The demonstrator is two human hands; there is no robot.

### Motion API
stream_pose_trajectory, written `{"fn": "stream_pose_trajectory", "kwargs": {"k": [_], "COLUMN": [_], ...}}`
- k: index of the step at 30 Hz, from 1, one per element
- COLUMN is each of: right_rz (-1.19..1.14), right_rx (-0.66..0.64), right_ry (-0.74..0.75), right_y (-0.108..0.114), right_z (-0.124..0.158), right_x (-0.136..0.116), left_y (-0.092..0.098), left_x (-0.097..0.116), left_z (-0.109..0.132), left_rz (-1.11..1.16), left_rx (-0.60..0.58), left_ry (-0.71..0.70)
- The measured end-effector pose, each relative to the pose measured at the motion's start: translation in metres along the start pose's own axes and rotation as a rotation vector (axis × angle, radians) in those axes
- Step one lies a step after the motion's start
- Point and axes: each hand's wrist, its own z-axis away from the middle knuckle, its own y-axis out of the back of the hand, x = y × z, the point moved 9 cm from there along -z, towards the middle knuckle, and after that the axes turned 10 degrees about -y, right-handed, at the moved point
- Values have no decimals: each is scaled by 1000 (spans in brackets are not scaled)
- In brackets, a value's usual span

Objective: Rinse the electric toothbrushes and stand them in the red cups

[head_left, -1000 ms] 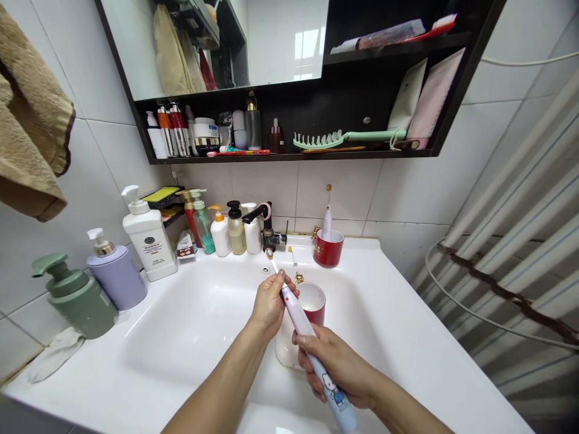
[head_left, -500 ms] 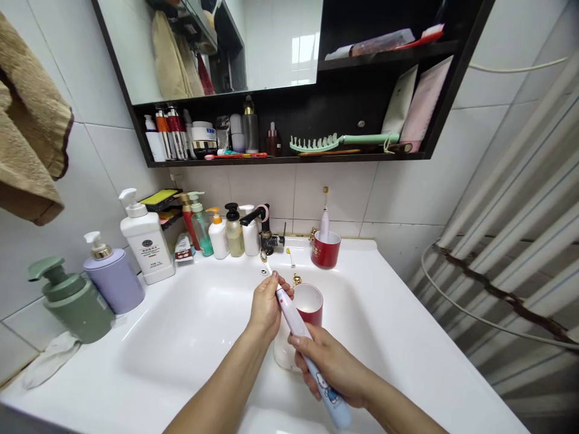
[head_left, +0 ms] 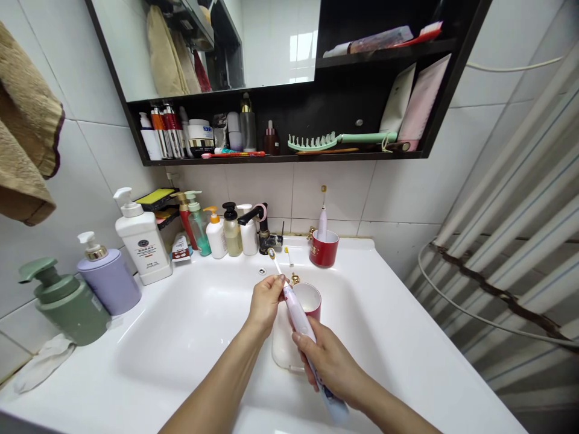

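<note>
An electric toothbrush (head_left: 299, 316) with a pale pink and light-blue handle is held slantwise over the sink (head_left: 190, 337), its bristles pointing up toward the faucet. My left hand (head_left: 266, 301) is closed, pinching the white neck of the brush head between thumb and fingers. Lower down, my right hand (head_left: 332, 355) wraps round the handle, hiding part of it. Just behind the handle stands a red cup (head_left: 312, 300) with a white inside, in the basin beside a clear-edged tray (head_left: 281, 349). A small white brush head (head_left: 289, 256) lies on the back rim.
Behind the basin is a black faucet (head_left: 265, 232). To its right, a red cup (head_left: 324, 250) holds another electric toothbrush (head_left: 322, 223). Several pump bottles line the left, including a white bottle (head_left: 145, 244) and a green dispenser (head_left: 70, 304). A mirror cabinet (head_left: 271, 161) hangs above.
The toothbrush has turned in my hands: the cartoon print on its handle is now mostly hidden. Its head has shifted slightly right. Both hands keep their hold.
</note>
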Motion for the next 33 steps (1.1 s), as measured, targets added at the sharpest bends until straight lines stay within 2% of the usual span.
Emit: {"fn": "stream_pose_trajectory", "kwargs": {"k": [5, 12, 18, 23, 28, 33], "right_rz": [-19, -199, -1, -183, -139, -282], "right_rx": [10, -133, 60, -159, -77, -207], "right_ry": [17, -54, 33, -58, -1, -119], "right_y": [-1, -12, 7, -11, -7, -16], "right_z": [2, 4, -1, 2, 4, 4], "right_x": [-5, -4, -7, -3, -9, -1], "left_y": [-6, -11, -16, -21, -21, -21], "left_x": [4, 0, -3, -6, -5, -8], "left_z": [0, 6, 9, 9, 10, 10], "left_rz": [-12, 106, 192, 260, 232, 261], "left_rx": [-49, -42, -56, -98, -95, -72], "left_ry": [-45, 11, 57, 93, 72, 90]}}
